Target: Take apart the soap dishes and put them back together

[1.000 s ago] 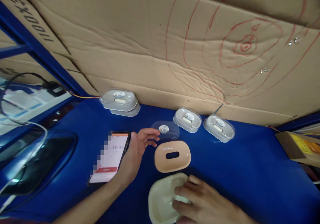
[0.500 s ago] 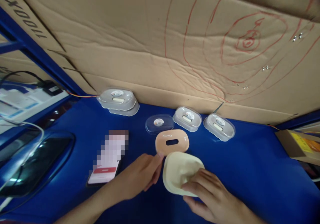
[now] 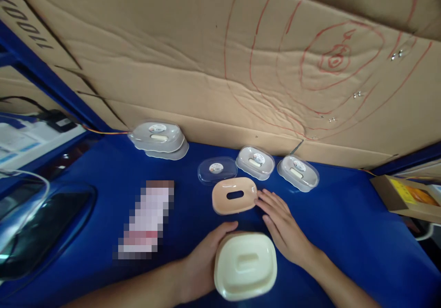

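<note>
My left hand (image 3: pixel 203 264) grips the left side of a cream oval dish (image 3: pixel 246 266), whose face with a raised bar in the middle shows; its lower fingers are hidden behind the dish. Just beyond lies a peach oval tray (image 3: pixel 222 197) with a dark slot at its centre. The fingertips of my right hand (image 3: pixel 282 225) are at the right edge of this tray, the fingers stretched out and the thumb apart. A clear lid (image 3: pixel 205 172) with a round sticker rests behind the tray.
Grey lidded dishes stand at the back: a stack (image 3: pixel 161 145) on the left, one (image 3: pixel 255 161) near the middle, another (image 3: pixel 298 172) on the right. A blurred phone (image 3: pixel 148 216) lies left of my hands. Farther left are a dark device (image 3: pixel 44 230) and cables; a cardboard box (image 3: pixel 396 198) is at right.
The cream dish has come nearer and now shows its raised-bar face, with my left hand on it. My right hand has left the dish and moved up to the peach tray.
</note>
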`<state>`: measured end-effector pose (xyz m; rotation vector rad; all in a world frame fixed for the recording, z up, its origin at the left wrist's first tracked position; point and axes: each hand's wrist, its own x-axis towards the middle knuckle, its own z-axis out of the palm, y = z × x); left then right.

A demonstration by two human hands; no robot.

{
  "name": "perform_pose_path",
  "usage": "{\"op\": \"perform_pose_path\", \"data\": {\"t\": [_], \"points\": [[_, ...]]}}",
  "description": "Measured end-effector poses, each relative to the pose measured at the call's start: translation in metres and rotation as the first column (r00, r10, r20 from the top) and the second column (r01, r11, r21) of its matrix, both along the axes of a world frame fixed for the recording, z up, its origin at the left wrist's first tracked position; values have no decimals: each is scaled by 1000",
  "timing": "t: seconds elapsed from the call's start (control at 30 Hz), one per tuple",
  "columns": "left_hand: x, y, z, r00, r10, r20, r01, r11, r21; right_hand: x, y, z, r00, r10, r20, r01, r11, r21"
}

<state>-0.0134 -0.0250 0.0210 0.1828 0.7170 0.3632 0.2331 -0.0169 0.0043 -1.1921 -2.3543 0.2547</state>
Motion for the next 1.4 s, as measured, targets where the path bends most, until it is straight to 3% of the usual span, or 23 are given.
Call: {"op": "perform_pose_path", "data": {"t": [0.13, 0.27, 0.37, 0.5, 0.67, 0.8, 0.9, 1.03, 1.13, 1.17, 1.2, 1.23, 1.27, 1.3, 1.33, 1.37, 1.4], "points": [[3, -9, -1, 997, -74, -21, 73, 996, -54, 2, 8, 2, 984, 25, 174, -34, 998, 48], [2, -2, 1, 1000, 21, 5, -21, 996, -85, 13, 3, 13, 1000, -10, -6, 11, 994, 108], [-3, 12, 5, 989, 122, 81, -118, 992, -45, 15, -3, 24, 989, 70, -132, -51, 989, 139], [-15, 28, 8, 977, 170, 130, -179, 982, 61, 1, -12, 31, 979, 203, 4, -201, 965, 168], [-20, 28, 6, 980, 138, 140, -164, 967, 197, -12, -16, 28, 970, 230, 74, -239, 959, 154], [-20, 27, 7, 971, 66, 231, -113, 974, 195, -16, -17, 25, 965, 212, 153, -249, 923, 295], [-18, 26, 6, 981, 75, 178, -104, 982, 160, -19, -18, 23, 949, 247, 196, -304, 881, 363], [-16, 27, 5, 984, 110, 139, -132, 978, 163, -20, -16, 23, 931, 304, 200, -349, 903, 251], [-19, 31, 7, 996, 91, 4, -88, 946, 312, -16, -12, 23, 944, 287, 163, -319, 920, 229], [-23, 34, 7, 983, 154, -96, -96, 890, 445, -15, -11, 23, 951, 271, 150, -300, 927, 227], [-27, 38, 7, 943, 267, -198, -89, 778, 622, -13, -9, 23, 956, 257, 141, -283, 935, 214], [-32, 43, 7, 867, 415, -275, -34, 601, 798, -12, -8, 23, 959, 246, 139, -270, 944, 190], [-37, 49, 7, 764, 574, -295, 80, 370, 925, -12, -7, 22, 960, 241, 143, -263, 951, 160], [-42, 54, 6, 667, 685, -291, 251, 162, 955, -12, -7, 22, 958, 242, 153, -263, 956, 133], [-46, 60, 3, 581, 760, -293, 426, 23, 904, -13, -7, 22, 954, 249, 166, -269, 957, 111], [-50, 66, 0, 506, 808, -301, 569, -51, 821, -14, -8, 21, 949, 259, 181, -279, 955, 95], [-52, 70, -4, 439, 834, -333, 681, -67, 729, -15, -9, 19, 943, 271, 195, -292, 953, 86]]}}
